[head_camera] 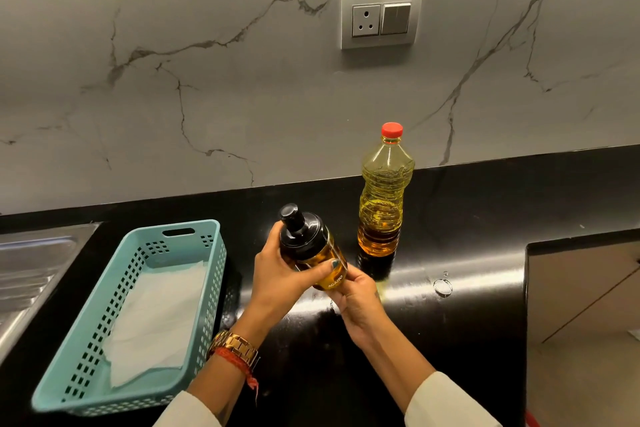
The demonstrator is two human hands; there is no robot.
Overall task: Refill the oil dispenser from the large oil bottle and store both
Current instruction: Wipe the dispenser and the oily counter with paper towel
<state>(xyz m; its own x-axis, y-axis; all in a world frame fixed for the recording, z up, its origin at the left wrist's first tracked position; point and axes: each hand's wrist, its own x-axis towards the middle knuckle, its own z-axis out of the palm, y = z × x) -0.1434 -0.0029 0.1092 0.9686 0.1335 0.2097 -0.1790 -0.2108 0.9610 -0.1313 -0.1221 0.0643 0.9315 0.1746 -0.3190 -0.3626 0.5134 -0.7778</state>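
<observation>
Both hands, left hand and right hand, fingers wrapped around tilted oil dispenser mid-frame; large oil bottle upright at 1 o'clock; basket at 9; black surface open rightward to its edge.

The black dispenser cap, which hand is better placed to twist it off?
Left, probably. The left hand already wraps the small glass oil dispenser just under its black cap, while the right hand supports the base.
</observation>
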